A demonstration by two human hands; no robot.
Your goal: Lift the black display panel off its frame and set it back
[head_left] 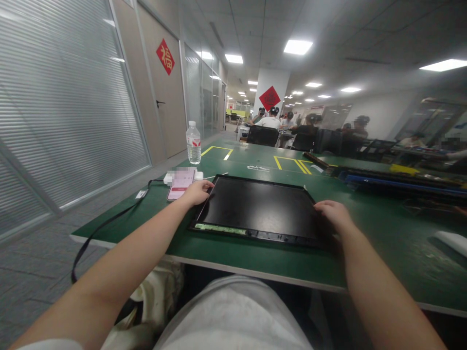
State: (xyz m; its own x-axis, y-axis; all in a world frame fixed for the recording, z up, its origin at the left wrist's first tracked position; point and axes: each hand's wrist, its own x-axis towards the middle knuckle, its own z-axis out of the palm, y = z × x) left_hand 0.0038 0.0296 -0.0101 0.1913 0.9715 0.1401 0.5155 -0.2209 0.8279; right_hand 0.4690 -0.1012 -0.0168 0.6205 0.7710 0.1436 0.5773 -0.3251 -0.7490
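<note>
A flat black screen panel (255, 199) with a dark frame lies in front of me on the green table (262, 265). Along its near edge runs a greenish strip (221, 228) on the left part. My left hand (199, 193) has its fingers and thumb closed on the panel's left edge, near the far corner. On the opposite side, my right hand (334, 215) pinches the right edge, its fingertips partly hidden behind the frame. The panel's near right corner is dark and hard to make out.
A phone (181, 182) and a water bottle (193, 143) stand left of the panel. A black strap (105, 221) hangs over the left edge. Long dark and blue strips (394, 182) lie at right, with a white object (452, 243) nearer. People sit at tables behind.
</note>
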